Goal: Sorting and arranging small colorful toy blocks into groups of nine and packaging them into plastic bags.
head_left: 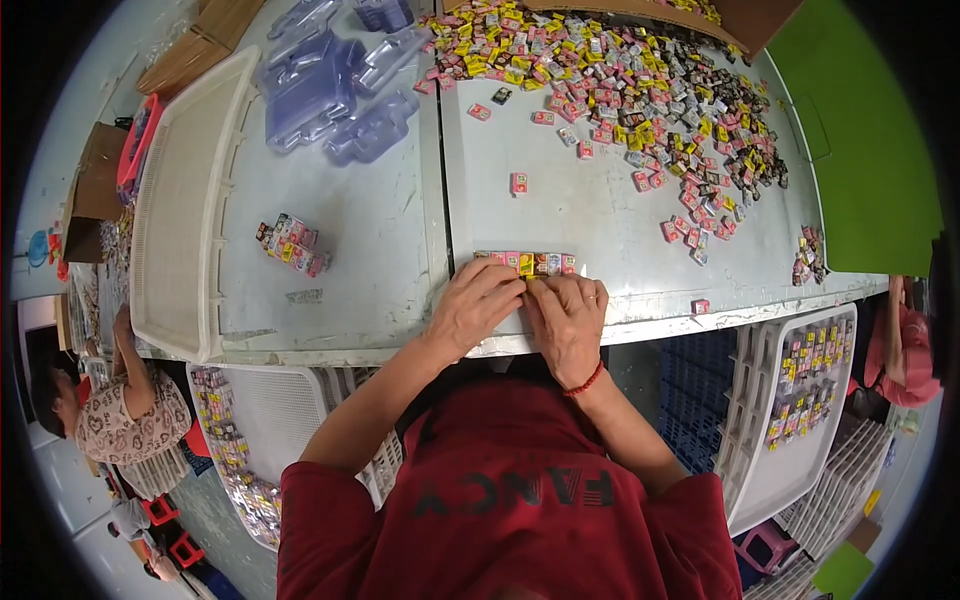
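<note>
A short row of small boxes (553, 263) in pink, yellow, white and black stands side by side near the table's front edge. My left hand (474, 306) has its fingers bent onto the left and middle of the row. Against its near side, right of the middle, press the closed fingers of my right hand (567, 322), which hide part of the boxes; a red cord circles that wrist. A single pink box (519, 184) lies beyond the row. Off to the left sits a stacked cluster of similar boxes (293, 245).
Loose small boxes (600, 85) are heaped across the far right. Clear bluish plastic trays (312, 88) lie at the far left beside a white crate (212, 215). A green panel (865, 150) borders the right. Racked trays (735, 500) stand below both sides; co-workers (135, 420) sit beyond.
</note>
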Demonstrator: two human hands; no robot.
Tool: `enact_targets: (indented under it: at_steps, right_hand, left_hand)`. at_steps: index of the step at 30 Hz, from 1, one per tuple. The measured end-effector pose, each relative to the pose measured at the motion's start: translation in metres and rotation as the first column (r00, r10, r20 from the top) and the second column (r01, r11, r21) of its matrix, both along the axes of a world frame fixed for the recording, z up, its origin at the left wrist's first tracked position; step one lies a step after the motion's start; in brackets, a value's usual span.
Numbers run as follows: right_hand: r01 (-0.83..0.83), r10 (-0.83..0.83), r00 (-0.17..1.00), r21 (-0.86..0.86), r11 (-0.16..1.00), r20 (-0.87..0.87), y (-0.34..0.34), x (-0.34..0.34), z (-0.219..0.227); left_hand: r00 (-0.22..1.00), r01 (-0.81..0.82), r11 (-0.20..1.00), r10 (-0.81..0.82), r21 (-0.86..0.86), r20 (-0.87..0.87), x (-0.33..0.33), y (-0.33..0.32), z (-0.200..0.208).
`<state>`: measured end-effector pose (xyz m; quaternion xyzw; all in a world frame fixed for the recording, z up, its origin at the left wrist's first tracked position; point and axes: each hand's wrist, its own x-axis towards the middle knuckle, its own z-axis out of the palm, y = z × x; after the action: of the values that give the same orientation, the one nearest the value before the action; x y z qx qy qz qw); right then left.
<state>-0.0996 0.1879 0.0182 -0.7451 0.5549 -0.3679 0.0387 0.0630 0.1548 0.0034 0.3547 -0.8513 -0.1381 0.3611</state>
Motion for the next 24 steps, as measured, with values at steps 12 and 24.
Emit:
enact_targets:
  at_steps: [12, 24]
  right_hand:
    - [-0.081, 0.071, 0.995, 0.163, 0.983, 0.068, -0.032, -0.02, 0.031]
    - [-0.078, 0.071, 0.99, -0.055, 0.995, -0.121, -0.226, 0.005, -0.013]
  left_hand:
    - [0.992, -0.008, 0.999, 0.014, 0.053, -0.128, 0.005, -0.01, 0.009]
    - [0.991, -0.069, 0.986, 0.086, 0.149, -0.106, 0.0, -0.012, -0.001]
